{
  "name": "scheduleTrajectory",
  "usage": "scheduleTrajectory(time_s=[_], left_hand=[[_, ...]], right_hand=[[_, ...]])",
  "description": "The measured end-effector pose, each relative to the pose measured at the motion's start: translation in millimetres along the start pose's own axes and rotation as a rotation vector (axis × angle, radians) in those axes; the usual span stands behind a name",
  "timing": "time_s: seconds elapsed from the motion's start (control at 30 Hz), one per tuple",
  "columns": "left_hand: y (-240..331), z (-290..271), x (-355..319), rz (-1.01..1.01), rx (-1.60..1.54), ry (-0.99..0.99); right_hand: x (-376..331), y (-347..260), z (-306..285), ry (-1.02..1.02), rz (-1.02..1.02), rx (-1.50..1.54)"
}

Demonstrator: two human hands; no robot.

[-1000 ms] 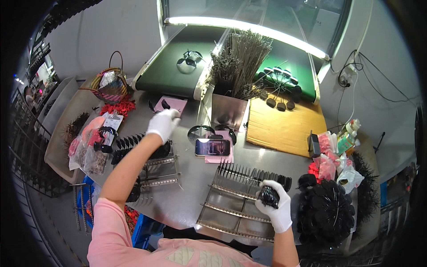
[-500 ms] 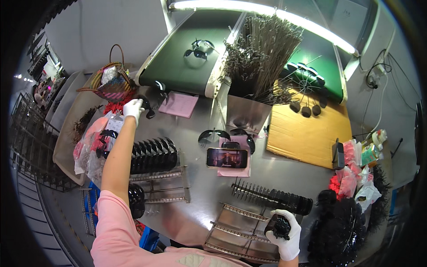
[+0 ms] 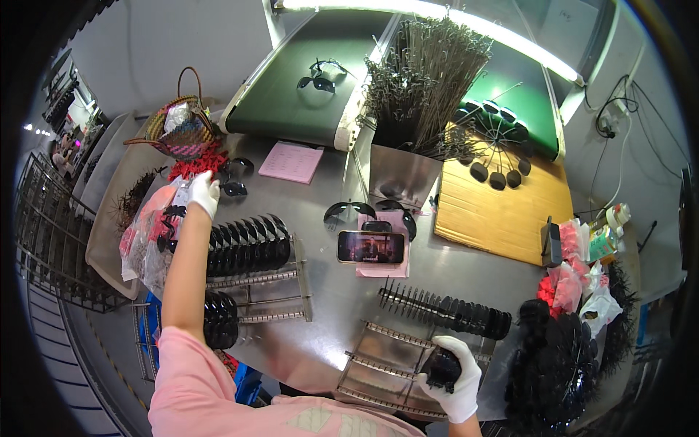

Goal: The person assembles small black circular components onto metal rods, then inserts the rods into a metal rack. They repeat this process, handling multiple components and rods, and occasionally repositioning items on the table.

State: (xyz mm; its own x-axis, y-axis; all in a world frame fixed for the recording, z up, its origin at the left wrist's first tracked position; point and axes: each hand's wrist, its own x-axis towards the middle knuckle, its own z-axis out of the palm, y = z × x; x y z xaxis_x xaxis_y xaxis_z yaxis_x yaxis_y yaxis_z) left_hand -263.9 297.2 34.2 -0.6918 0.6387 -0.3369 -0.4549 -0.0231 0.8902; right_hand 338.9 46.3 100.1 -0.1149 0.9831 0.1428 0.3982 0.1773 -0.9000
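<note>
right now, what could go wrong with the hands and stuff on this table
The right grip holds a dark bundle that might slip and scatter onto the metal rack. The left grip is close beside dark sunglasses, so a bump could scratch them. The left forearm appears near the row of glossy black pieces and may knock some.

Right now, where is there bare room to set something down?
The metal table shows bare patches between the phone, cardboard and right row of black pieces; between the left rack and right rack; and between the upper pink sheet and left rack. It's crowded left, by the plastic bags, and right, by the black pile.
</note>
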Motion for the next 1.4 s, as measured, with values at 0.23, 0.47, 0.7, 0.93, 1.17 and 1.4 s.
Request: scheduleTrajectory(time_s=[0.23,0.47,0.7,0.93,1.17,1.4], left_hand=[[-105,13,-362,-0.47,0.55,-2.108],[-216,-5,-419,-1.091,0.083,-1.634],[-200,-28,-449,-1.21,0.281,-1.119],[-190,-23,-442,-0.344,0.962,-1.695],[-194,-28,-443,-0.379,0.568,-1.338],[-188,-37,-446,-1.14,0.205,-1.045]], right_hand=[[8,-32,25,-0.154,-0.563,-0.1],[-17,-26,35,-0.309,-0.716,-0.325],[-45,24,35,-0.425,-0.402,-0.244],[-80,26,30,-0.327,0.197,0.518],[-54,20,43,-0.123,0.134,0.379],[1,57,52,0.033,0.142,0.652]])
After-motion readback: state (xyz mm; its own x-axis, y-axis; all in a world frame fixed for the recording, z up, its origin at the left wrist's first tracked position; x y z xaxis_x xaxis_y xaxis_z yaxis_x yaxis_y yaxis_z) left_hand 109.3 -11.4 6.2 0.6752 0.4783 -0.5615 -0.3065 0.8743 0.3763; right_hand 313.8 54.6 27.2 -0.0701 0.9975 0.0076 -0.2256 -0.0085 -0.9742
